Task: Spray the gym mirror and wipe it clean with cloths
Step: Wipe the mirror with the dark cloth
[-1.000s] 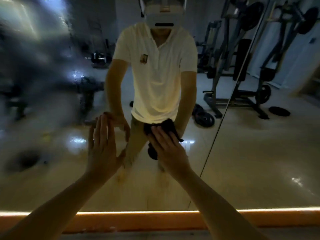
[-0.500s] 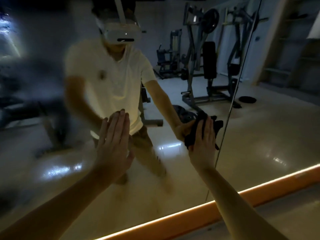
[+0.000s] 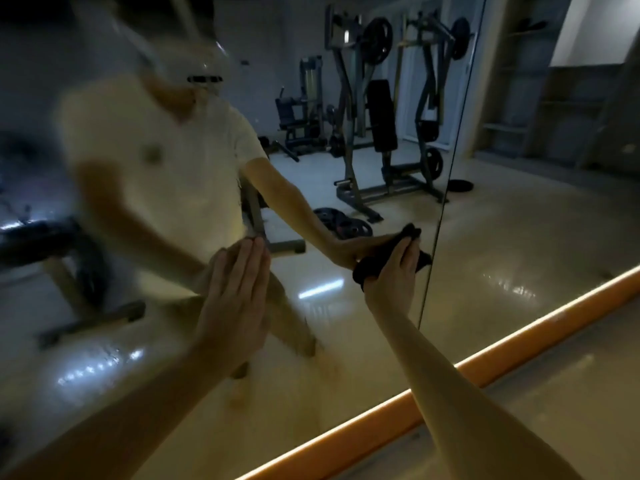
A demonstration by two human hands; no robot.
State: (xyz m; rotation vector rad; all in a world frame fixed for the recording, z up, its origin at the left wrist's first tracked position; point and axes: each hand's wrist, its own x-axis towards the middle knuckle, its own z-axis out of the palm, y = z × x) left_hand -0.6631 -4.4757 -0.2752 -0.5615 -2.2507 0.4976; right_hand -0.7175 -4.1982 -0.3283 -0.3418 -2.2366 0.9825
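The gym mirror (image 3: pixel 346 341) fills the view; its left part is hazy and smeared, its right part reflects sharply. My right hand (image 3: pixel 393 282) presses a dark cloth (image 3: pixel 367 268) flat against the glass, just left of the vertical seam (image 3: pixel 433 237) between two mirror panels. The fingers lie straight over the cloth. My left hand (image 3: pixel 235 299) rests flat on the mirror with fingers straight and together, holding nothing. No spray bottle is in sight.
A glowing orange strip (image 3: pixel 450 372) runs along the mirror's bottom edge, with pale floor (image 3: pixel 554 410) below it. The glass reflects a person in a white shirt, weight machines and plates on the floor.
My right hand has slid the cloth to the right across the glass, up to the panel seam. The view has turned right with it. My left hand stays flat on the mirror.
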